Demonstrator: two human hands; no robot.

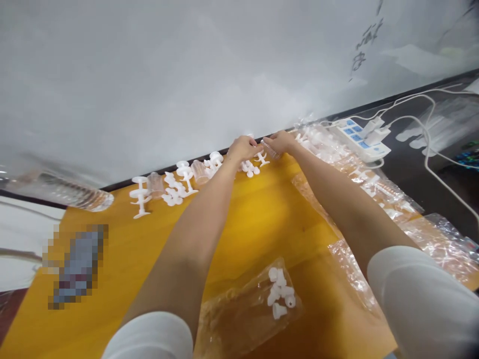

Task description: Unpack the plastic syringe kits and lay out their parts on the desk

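"Clear ribbed tube (pixel 271 149): where?"
"In your right hand (pixel 283 142), near the yellow tabletop (pixel 262 214)'s rear; what your left hand (pixel 244 148) holds, I cannot tell."
"Risk?"
"Loosely gripped, it could topple the white spindle (pixel 262 159)."

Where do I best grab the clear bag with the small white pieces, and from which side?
Probably pinch the clear bag by its film left of the small white pieces, coming from the near side. The pieces bunch toward its right end, leaving that stretch flatter, and the left forearm crowds its left.
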